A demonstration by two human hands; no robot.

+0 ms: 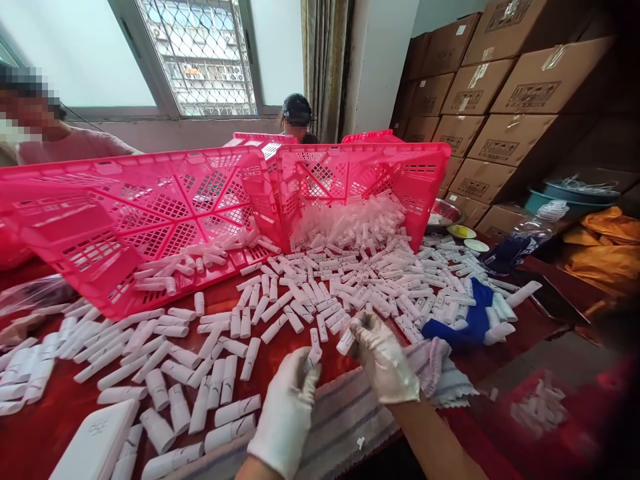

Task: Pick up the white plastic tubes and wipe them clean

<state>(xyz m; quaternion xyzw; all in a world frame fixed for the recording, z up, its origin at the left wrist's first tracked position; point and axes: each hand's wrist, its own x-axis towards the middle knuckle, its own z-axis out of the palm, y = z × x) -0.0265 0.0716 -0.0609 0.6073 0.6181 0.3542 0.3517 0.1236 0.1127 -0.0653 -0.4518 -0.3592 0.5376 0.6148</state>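
Both of my hands wear white gloves and are held over the near edge of the red table. My left hand (290, 407) pinches a small white tube (314, 339) upright between thumb and fingers. In my right hand (383, 357), the fingertips close round another short white tube (345, 343) with a dark printed mark; it tilts toward the left. A small gap separates the two tubes. Many similar white tubes (320, 293) lie heaped just beyond my hands, and longer ones (227, 380) spread to the left. Beneath my hands lies a striped cloth (345, 423).
Pink plastic baskets (200, 160) lie tipped on their sides, with tubes spilling out. A white box-like device (93, 443) is at the near left. On the right are a blue cloth (467, 323), a bottle (523, 240) and stacked cartons (520, 137). Two people sit beyond the baskets.
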